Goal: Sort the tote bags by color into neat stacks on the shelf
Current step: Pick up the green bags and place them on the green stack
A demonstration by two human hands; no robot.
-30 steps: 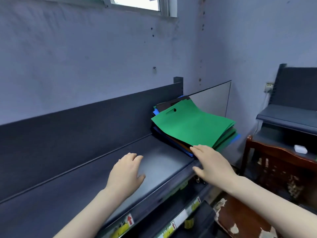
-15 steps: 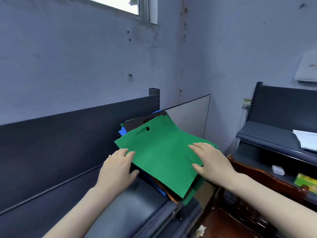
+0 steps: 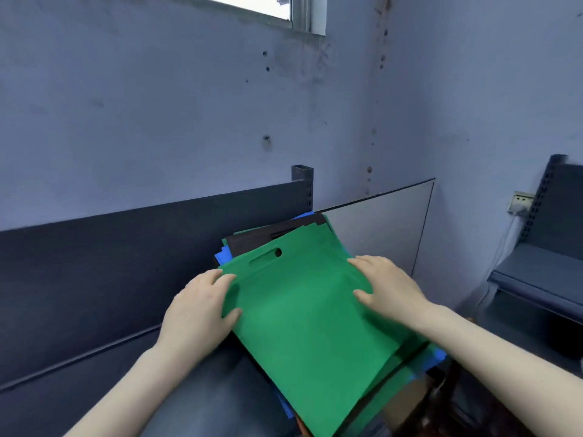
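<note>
A mixed pile of flat tote bags lies at the right end of the dark shelf point(image 3: 195, 402). A green bag point(image 3: 303, 316) with a cut-out handle is on top. Under it show the edges of a black bag point(image 3: 252, 239) and a blue bag point(image 3: 222, 255). My left hand point(image 3: 198, 310) holds the green bag's left edge, thumb on top and fingertips at the edge. My right hand point(image 3: 386, 287) rests flat on the bag's right side with its fingers spread. The lower bags are mostly hidden.
The shelf's dark back panel point(image 3: 126, 257) runs along the left. A grey divider panel point(image 3: 378, 228) stands behind the pile. A second dark shelf unit point(image 3: 542, 272) is at the right, with a wall socket point(image 3: 520, 201) beside it. The blue wall rises behind.
My view has come closer to the pile. My left hand moved from the bare shelf onto the green bag's left edge, and my right hand moved from the pile's near corner onto its top.
</note>
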